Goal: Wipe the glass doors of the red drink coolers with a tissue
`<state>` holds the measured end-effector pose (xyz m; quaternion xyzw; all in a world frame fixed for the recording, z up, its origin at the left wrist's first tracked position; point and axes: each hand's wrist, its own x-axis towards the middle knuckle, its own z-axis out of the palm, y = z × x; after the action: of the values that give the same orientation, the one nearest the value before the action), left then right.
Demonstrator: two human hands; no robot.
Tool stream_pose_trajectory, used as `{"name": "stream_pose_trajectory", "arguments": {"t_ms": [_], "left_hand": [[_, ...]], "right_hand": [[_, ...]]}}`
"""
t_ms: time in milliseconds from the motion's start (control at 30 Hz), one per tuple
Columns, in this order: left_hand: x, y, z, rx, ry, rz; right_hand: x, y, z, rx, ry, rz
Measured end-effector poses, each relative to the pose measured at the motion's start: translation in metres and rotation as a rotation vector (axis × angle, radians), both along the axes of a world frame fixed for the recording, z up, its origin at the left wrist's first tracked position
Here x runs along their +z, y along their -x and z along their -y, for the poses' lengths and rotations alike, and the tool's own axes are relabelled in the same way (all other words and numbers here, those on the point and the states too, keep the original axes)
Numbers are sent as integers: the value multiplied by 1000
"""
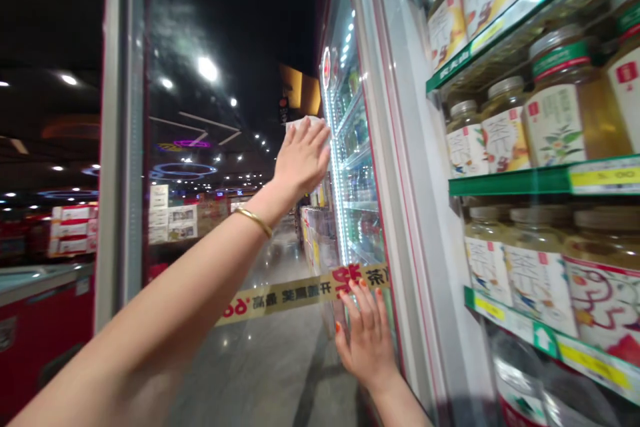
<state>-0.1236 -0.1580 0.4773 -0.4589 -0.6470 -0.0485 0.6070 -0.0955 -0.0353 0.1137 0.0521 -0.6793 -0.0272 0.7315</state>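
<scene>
The cooler's glass door (235, 47) stands swung open in front of me, with a yellow printed strip (280, 298) across it. My left hand (300, 160), with a gold bangle (254, 220) on its wrist, lies flat high up on the glass. It presses a white cloth (305, 121) against the pane, and only the cloth's top edge shows above the fingers. My right hand (366, 337) is lower, near the hinge side. Its fingers are spread flat on the glass just under the strip, and it holds nothing.
Green-edged shelves (520, 181) to the right hold several rows of bottled tea (555, 120). The door's grey outer frame (123, 147) is at the left. Through the glass I see a shop aisle, stacked boxes (75, 230), a red chest freezer (40, 320) and a lit cooler (350, 167).
</scene>
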Motion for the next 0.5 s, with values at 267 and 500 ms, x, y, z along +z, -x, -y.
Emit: {"name": "stream_pose_trajectory", "arguments": {"t_ms": [267, 500], "left_hand": [[-81, -19, -16, -25, 590, -154], [-39, -30, -23, 27, 213, -61]], "right_hand": [[-25, -9, 57, 67, -345, 170], [-33, -10, 79, 141, -404, 265]]}}
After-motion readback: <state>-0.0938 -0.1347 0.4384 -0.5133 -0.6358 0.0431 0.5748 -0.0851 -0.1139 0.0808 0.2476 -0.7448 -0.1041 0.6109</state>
